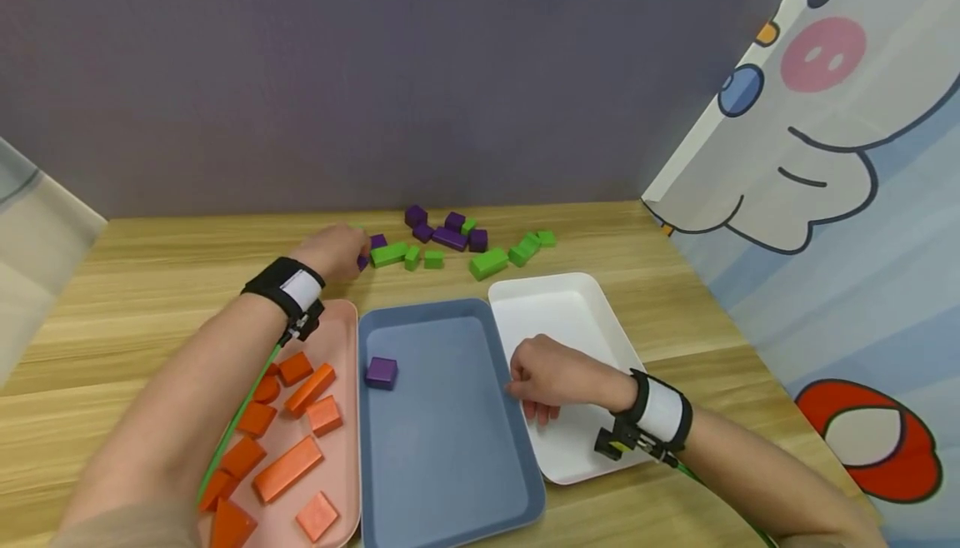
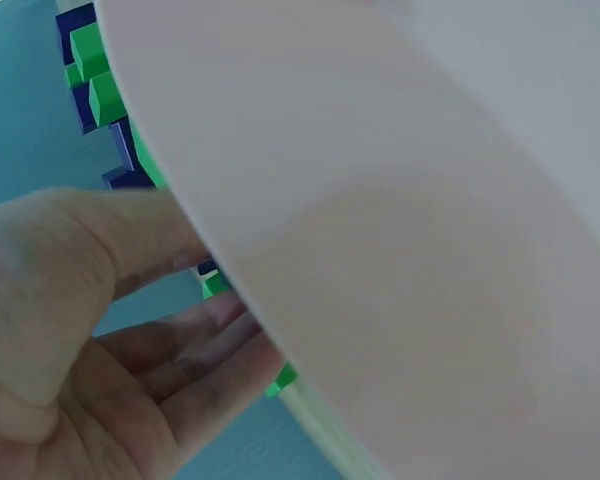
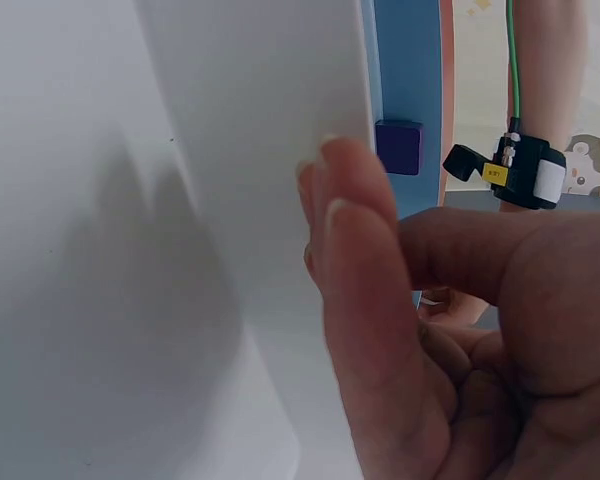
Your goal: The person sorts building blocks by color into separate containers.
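Against the back-left of the table, my left hand (image 1: 333, 250) reaches a small purple block (image 1: 362, 263) at its fingertips. In the left wrist view the pink tray's rim (image 2: 195, 225) covers those fingertips, so whether they pinch the block is unclear. Other purple blocks (image 1: 450, 238) and green blocks (image 1: 388, 255) lie scattered to the right of this hand. My right hand (image 1: 551, 373) hovers over the left side of the white tray (image 1: 570, 281), fingers loosely bent and holding nothing. One purple block (image 1: 382, 373) sits inside the blue tray (image 1: 442, 448).
Several orange blocks (image 1: 288, 469) lie in the pink tray (image 1: 347, 415) under my left forearm. All three trays stand side by side. A grey wall (image 1: 375, 73) closes off the back, and a cartoon-printed panel (image 1: 840, 198) stands on the right.
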A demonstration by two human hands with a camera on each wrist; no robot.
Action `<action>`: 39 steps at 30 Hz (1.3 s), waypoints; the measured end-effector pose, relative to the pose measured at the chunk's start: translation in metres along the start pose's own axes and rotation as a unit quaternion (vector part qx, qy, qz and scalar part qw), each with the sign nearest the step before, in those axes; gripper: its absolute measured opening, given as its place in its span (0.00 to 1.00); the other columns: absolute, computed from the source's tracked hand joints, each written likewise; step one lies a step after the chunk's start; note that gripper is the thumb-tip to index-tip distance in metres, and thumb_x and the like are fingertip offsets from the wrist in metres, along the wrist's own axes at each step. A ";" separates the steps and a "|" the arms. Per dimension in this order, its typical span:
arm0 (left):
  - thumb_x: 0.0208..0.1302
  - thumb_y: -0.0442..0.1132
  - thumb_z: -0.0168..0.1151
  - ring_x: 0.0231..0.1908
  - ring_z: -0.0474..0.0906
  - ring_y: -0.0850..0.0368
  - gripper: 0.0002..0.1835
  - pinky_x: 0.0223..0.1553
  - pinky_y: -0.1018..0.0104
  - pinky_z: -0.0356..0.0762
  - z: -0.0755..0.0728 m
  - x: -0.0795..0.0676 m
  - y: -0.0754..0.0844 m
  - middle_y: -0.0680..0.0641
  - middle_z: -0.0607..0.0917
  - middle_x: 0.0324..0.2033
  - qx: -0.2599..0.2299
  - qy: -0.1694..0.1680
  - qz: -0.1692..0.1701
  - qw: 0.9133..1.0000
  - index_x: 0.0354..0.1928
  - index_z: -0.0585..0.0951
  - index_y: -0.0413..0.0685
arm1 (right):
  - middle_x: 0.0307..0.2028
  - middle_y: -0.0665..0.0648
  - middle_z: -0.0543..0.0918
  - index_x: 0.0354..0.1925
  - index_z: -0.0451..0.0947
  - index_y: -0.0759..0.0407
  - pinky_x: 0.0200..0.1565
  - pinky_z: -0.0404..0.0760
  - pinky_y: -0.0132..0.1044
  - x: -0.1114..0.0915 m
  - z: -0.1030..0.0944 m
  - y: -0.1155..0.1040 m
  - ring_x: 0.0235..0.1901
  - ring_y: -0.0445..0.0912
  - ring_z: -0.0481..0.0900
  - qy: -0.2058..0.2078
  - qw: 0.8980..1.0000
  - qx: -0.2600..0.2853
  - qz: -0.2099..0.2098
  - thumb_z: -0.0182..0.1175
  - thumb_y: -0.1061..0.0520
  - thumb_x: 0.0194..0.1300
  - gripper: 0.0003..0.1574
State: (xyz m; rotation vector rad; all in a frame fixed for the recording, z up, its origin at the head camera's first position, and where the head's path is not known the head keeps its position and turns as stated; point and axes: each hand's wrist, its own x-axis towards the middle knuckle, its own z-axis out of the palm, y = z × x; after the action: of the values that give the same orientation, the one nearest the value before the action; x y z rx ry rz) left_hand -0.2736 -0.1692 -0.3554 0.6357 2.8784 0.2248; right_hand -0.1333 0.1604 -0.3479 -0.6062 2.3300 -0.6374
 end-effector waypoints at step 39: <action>0.56 0.30 0.62 0.22 0.64 0.60 0.08 0.26 0.68 0.63 0.027 -0.092 0.147 0.55 0.71 0.21 0.134 -0.042 0.307 0.941 0.28 0.80 0.54 | 0.14 0.54 0.80 0.19 0.76 0.60 0.18 0.79 0.39 0.001 -0.004 0.001 0.13 0.47 0.80 -0.008 1.000 0.008 0.005 0.55 0.59 0.65 0.18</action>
State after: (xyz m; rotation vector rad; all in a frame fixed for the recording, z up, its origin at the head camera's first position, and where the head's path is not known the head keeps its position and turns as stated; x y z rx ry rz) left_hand -0.1262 -0.0738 -0.3409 1.5436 2.5575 -0.1166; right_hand -0.1366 0.1616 -0.3459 -0.5893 2.3109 -0.6429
